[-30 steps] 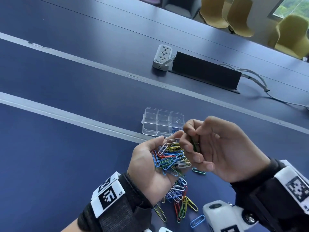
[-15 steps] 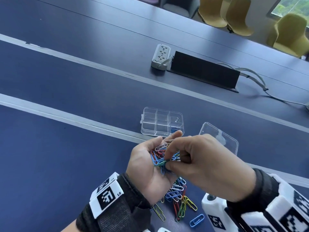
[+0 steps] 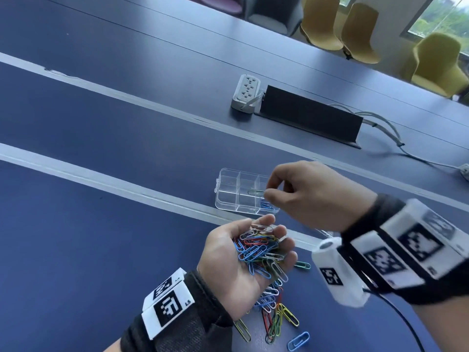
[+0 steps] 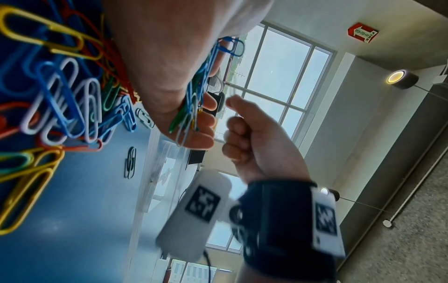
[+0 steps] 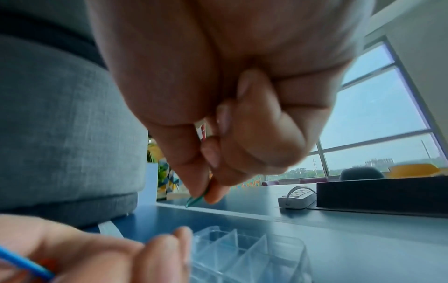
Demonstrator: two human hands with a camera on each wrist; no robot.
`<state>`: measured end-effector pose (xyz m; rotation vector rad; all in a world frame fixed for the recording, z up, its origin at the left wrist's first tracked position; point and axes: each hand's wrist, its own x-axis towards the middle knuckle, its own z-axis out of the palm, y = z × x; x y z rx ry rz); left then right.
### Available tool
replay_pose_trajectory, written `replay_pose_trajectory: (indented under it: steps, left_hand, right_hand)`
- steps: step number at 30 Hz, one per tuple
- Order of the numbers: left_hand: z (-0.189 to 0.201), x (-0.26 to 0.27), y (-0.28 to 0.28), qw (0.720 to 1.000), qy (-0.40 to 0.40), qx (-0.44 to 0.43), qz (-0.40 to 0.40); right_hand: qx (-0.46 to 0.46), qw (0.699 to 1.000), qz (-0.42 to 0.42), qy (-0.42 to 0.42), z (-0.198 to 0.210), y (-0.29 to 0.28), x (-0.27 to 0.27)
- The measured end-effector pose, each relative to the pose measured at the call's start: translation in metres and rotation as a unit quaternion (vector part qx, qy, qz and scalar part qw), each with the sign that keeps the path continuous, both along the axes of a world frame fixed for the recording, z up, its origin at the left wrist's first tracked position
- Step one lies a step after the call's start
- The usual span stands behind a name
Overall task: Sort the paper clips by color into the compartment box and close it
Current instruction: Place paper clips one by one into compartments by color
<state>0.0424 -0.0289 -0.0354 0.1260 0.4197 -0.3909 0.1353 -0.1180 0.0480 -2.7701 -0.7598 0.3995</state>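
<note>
My left hand [image 3: 243,252] is cupped palm up and holds a heap of mixed coloured paper clips [image 3: 258,250], also seen in the left wrist view [image 4: 191,107]. Thumb and forefinger of my right hand [image 3: 269,193] pinch one green paper clip [image 3: 255,192] above the clear compartment box [image 3: 228,196], over its middle compartments. The same green clip [image 5: 196,199] pokes out of my fingertips in the right wrist view, with the box [image 5: 254,254] below. A few blue clips [image 3: 266,206] lie in the box's near right compartment. The box lid is mostly hidden behind my right hand.
More loose clips [image 3: 276,316] lie on the blue table [image 3: 76,250] beneath my left hand. A white power strip [image 3: 246,94] and a black cable box [image 3: 309,116] sit farther back, with cables [image 3: 385,130] to the right. Yellow chairs [image 3: 436,64] stand beyond the table.
My right hand has left the heap in my left palm and moved up and away to the box, carrying a green clip. The left hand stays cupped.
</note>
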Motion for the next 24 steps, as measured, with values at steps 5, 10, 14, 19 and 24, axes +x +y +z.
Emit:
replay_pose_trajectory:
  steps: [5,10,14,19,24]
  left_hand:
    - [0.0,0.003,0.003,1.0,0.017,-0.006,0.013]
    - [0.001,0.005,0.006,0.999,0.031,-0.014,0.03]
    - [0.0,0.005,0.006,0.999,0.033,-0.02,0.028]
    - [0.001,0.005,0.007,0.999,0.028,-0.014,0.031]
    - [-0.001,0.007,0.011,0.999,0.017,-0.017,0.044]
  right_hand:
    - [-0.095,0.995,0.007,-0.019,-0.009,0.021,0.018]
    - [-0.117,0.993,0.025,0.005,-0.008,0.032,0.021]
    - [-0.099,0.994,0.039,0.014,-0.007,0.034,0.021]
    - [-0.053,0.997,0.048,-0.011,0.001,0.024,0.014]
    - [0.049,0.995,0.083,0.026,0.02,-0.002,-0.014]
